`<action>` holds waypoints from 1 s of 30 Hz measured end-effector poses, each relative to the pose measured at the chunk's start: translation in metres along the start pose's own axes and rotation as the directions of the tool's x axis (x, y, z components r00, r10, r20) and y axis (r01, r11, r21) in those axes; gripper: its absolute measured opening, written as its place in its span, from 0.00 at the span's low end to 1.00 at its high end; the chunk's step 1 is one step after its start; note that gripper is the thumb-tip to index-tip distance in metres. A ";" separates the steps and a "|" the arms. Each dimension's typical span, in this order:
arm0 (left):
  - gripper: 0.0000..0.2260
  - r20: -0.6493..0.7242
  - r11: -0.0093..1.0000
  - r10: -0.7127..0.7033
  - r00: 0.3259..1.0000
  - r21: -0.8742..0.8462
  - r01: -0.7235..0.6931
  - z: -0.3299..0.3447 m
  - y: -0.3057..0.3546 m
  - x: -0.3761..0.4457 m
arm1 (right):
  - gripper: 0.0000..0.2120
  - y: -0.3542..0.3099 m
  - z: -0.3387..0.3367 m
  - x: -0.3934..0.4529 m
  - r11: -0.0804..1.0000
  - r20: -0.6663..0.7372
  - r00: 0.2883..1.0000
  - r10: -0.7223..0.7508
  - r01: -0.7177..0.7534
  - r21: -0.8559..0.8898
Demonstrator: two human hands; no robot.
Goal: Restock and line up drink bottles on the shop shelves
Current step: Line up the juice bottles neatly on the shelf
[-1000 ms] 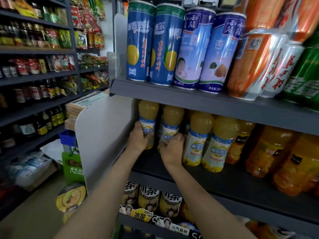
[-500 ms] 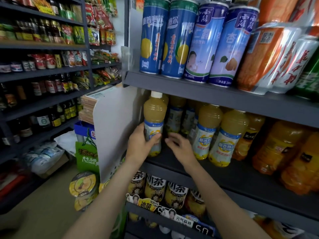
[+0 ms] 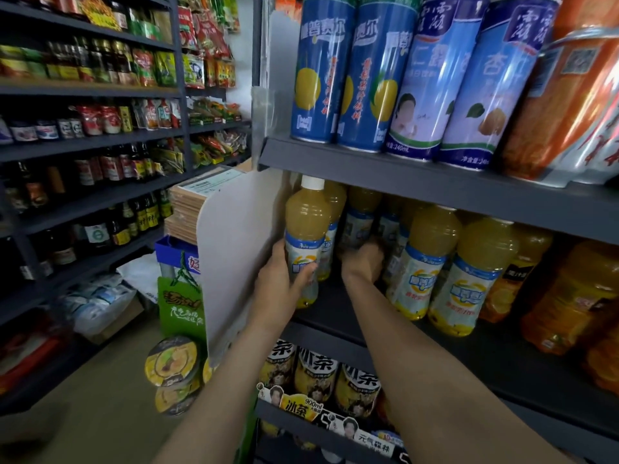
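Observation:
My left hand [image 3: 279, 279] grips a yellow juice bottle [image 3: 306, 226] with a white cap and pale label, standing at the front left corner of the middle shelf [image 3: 335, 324]. My right hand [image 3: 363, 264] reaches deeper into the shelf between the rows, its fingers hidden among the bottles behind; what it touches I cannot tell. Two more yellow juice bottles [image 3: 427, 259] stand in front to the right, with several others in shadow behind them.
A white end panel [image 3: 234, 249] borders the shelf on the left. Tall blue cans [image 3: 321, 68] fill the shelf above, orange bottles [image 3: 569, 296] stand at right, iced tea bottles [image 3: 316, 376] below. Stacked boxes [image 3: 187, 205] and noodle bowls [image 3: 170, 363] sit left on the floor side.
The left hand has drawn the front bottle forward to the shelf's edge. The right hand let go of its bottle and moved deeper into the shelf.

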State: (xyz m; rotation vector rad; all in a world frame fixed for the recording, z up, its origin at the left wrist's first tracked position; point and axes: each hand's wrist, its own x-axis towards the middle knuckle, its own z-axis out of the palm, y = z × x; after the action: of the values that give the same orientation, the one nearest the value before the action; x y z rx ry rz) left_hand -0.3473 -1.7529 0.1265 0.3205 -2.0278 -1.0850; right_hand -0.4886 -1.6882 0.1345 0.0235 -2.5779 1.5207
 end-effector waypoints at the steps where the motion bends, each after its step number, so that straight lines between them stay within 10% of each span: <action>1: 0.23 -0.002 1.000 -0.010 1.000 -0.002 0.010 0.000 0.000 0.000 | 0.22 0.001 0.000 -0.003 1.000 -0.030 0.999 -0.014 0.014 -0.027; 30: 0.23 0.092 0.993 -0.071 0.993 -0.093 0.079 -0.006 0.000 0.006 | 0.25 0.007 -0.018 -0.047 0.994 -0.162 0.987 -0.002 -0.015 -0.106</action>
State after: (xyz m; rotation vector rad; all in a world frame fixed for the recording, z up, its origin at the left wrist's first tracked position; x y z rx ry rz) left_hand -0.3469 -1.7600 0.1321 0.3058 -2.0472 -1.2591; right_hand -0.4403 -1.6724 0.1309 -0.1158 -2.5275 1.3242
